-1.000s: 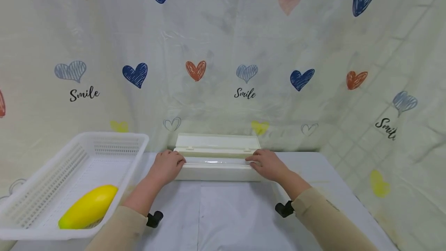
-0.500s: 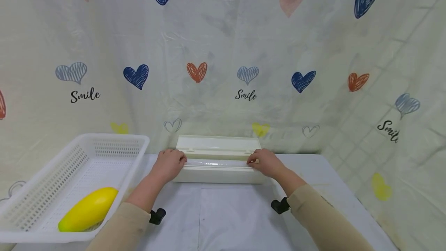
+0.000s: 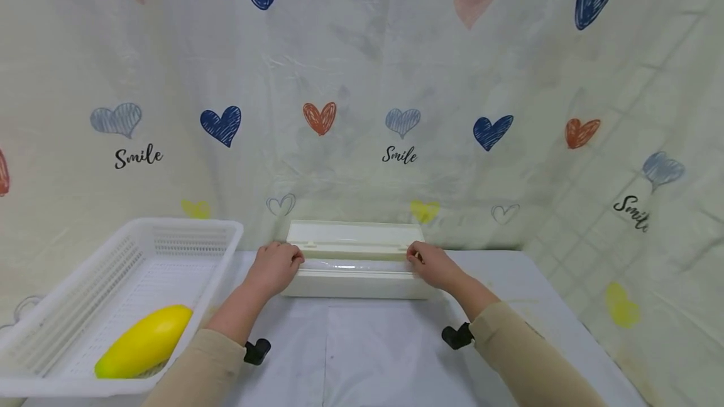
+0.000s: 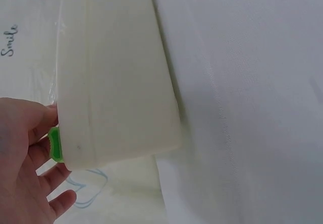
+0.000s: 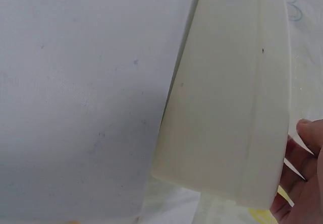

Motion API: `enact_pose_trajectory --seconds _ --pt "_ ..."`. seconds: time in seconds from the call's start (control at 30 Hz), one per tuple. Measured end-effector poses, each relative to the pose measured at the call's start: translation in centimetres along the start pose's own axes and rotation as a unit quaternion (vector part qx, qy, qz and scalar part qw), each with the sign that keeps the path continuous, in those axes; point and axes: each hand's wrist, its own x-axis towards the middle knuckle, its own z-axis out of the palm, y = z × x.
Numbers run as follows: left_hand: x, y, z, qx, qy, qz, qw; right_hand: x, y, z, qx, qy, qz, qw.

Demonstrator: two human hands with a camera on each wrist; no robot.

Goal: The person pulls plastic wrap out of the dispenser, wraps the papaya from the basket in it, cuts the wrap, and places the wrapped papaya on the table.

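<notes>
A long white cling film dispenser (image 3: 355,286) sits at the back of the table with its lid (image 3: 355,232) tipped up behind it. Shiny clear cling film (image 3: 352,265) lies along its open top. At the left end, my left hand (image 3: 275,267) curls over the rim, thumb and index finger together at the film's edge. Its other fingers spread behind the box, beside a small green piece (image 4: 55,145). My right hand (image 3: 435,267) is at the opposite end, thumb and index finger pinched together at the film; the box wall partly hides its fingertips (image 5: 290,181).
A white perforated plastic basket (image 3: 220,275) stands to the left, close to my left forearm. In it lies a yellow mango-shaped fruit (image 3: 144,341). The white table (image 3: 373,357) ends behind the dispenser at a heart-printed curtain (image 3: 362,174). Dark wrist mounts (image 3: 457,336) stick out from both forearms.
My right fingers have drawn together and shifted slightly outward along the dispenser's top. The left hand stays at its end, and the box and lid have barely moved.
</notes>
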Motion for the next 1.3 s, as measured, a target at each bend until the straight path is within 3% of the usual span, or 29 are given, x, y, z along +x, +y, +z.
enact_pose_trajectory --seconds 0.23,0.47,0.77,1.07,1.3 --pt "0.0 0.1 -0.1 0.001 -0.003 -0.003 1.0000 0.1 0.6 -0.2 0.041 -0.006 -0.020 0.999" --pt "0.0 -0.1 0.0 -0.014 -0.002 -0.006 0.9999 0.1 0.2 -0.2 0.007 -0.001 -0.056 0.998" --pt "0.5 -1.0 0.6 -0.028 0.029 0.006 0.9992 -0.3 0.1 0.0 0.060 0.045 0.001 0.997" --pt "-0.1 -1.1 0.4 -0.124 0.024 -0.063 0.9900 -0.4 0.3 0.3 0.090 0.094 0.014 0.991" --pt "-0.1 -0.5 0.0 -0.150 0.024 -0.104 0.9829 -0.6 0.5 0.1 0.114 0.118 0.028 0.986"
